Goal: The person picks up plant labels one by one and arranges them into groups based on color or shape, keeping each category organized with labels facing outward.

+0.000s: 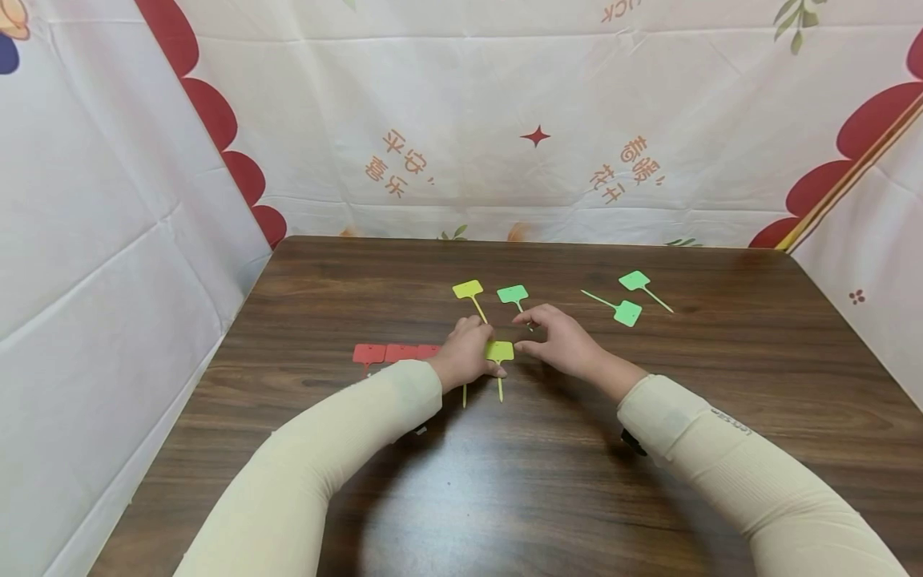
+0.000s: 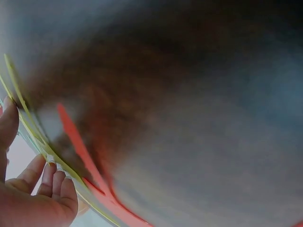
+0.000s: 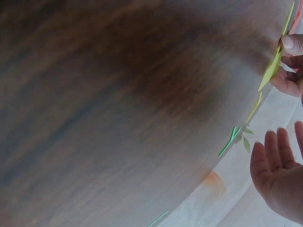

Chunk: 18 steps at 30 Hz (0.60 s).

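Observation:
In the head view my left hand (image 1: 463,353) grips a yellow plant tag (image 1: 501,351), fingers at its head and thumb by its stem. This tag lies with its stem toward me. A second yellow stem (image 1: 465,396) shows under the hand, its head hidden. Left of it several red plant tags (image 1: 369,353) stand edge to edge in a row, partly covered by my left hand and sleeve. My right hand (image 1: 566,343) holds nothing, thumb and fingers apart, beside the yellow tag. Its fingertips overlap the stem of a green plant tag (image 1: 513,294).
Farther back lies another yellow tag (image 1: 468,289), its stem running toward my left hand. Two green tags (image 1: 635,280) lie at the back right of the brown wood-grain table (image 1: 721,344). A printed white cloth (image 1: 476,96) hangs behind the table's far edge.

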Motion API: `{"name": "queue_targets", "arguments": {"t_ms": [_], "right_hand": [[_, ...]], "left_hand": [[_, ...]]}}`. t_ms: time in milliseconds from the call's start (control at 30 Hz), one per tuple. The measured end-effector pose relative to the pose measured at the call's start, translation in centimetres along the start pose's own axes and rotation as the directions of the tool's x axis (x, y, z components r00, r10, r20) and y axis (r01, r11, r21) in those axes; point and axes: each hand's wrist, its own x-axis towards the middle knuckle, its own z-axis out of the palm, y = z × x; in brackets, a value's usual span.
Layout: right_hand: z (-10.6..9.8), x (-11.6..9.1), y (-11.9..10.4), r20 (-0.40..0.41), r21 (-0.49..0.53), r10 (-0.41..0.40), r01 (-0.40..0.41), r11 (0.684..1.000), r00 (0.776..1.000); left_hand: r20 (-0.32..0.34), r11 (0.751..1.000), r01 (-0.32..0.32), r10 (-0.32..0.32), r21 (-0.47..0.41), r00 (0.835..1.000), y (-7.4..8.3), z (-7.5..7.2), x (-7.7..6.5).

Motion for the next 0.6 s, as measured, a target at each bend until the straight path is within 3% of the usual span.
{"name": "queue_targets", "arguments": {"t_ms": [433, 600], "right_hand": [[0.14, 0.00, -0.14, 0.002, -0.005, -0.005, 0.005, 1.000, 1.000], [0.16, 0.01, -0.20, 0.005, -0.007, -0.008, 0.008, 1.000, 1.000]], "left_hand": [[-0.028, 0.999, -0.034, 0.035, 0.023, 0.999, -0.26, 0.15, -0.19], [-0.008, 0.999, -0.039, 0.039, 0.035, 0.999, -0.15, 0.09, -0.26]]}}
